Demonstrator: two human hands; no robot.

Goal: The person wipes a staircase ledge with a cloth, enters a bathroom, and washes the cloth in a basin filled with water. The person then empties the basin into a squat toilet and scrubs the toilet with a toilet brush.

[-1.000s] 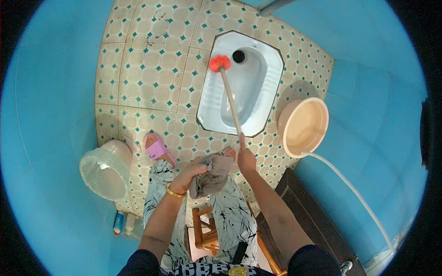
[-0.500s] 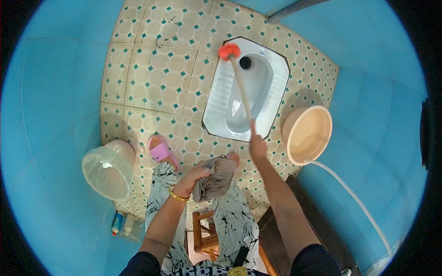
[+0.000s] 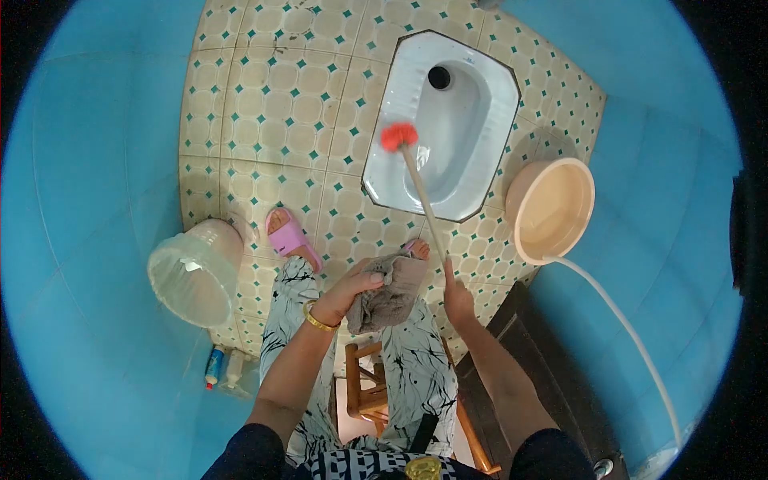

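My right hand (image 3: 458,304) is closed around the lower end of a long-handled toilet brush (image 3: 424,196). Its red bristle head (image 3: 399,137) is over the left ribbed side of a white squat toilet (image 3: 500,120) set in the floor; whether it touches the surface I cannot tell. My left hand (image 3: 352,290), with a gold bangle at the wrist, grips a folded grey-brown cloth (image 3: 390,302) in front of my legs. The thumb lies on top of the cloth and the other fingers are mostly hidden.
A peach basin (image 3: 554,210) with a white hose (image 3: 620,316) over its rim stands at the right. At the left is a lined waste bin (image 3: 192,280), with bottles (image 3: 214,366) behind it. A wooden stool (image 3: 366,392) is between my legs. Blue walls (image 3: 104,200) enclose the tiled floor.
My right hand has drawn the brush back toward me, so its head moved from near the drain hole down the toilet's left side. The left hand keeps the cloth. The view has shifted slightly.
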